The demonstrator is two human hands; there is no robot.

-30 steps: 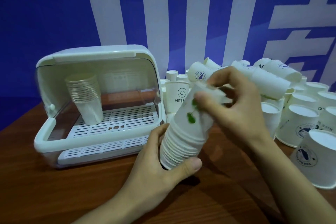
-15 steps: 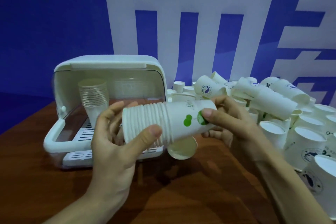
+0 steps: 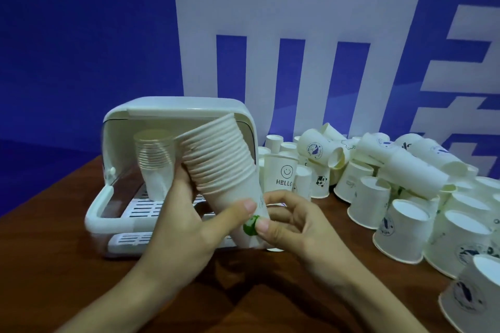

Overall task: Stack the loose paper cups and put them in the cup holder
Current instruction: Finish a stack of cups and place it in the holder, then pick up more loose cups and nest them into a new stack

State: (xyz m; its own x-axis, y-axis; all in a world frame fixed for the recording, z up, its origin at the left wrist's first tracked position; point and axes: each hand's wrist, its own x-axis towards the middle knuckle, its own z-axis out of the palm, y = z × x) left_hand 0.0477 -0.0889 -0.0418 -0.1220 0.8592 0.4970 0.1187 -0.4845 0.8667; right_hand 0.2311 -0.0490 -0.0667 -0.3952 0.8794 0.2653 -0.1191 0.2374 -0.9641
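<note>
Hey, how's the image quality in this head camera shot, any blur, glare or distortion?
Head view: dim, bluish lighting; wide-angle bending shows in the wall lettering and the table edge. The stack of cups held by the left hand and right hand looks slightly soft; no strong glare; the hands cast soft shadows on the wood.

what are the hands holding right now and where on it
Both hold the stack of paper cups, tilted with rims up. The left hand grips its ribbed middle; the right hand pinches the bottom end by the green mark.
</note>
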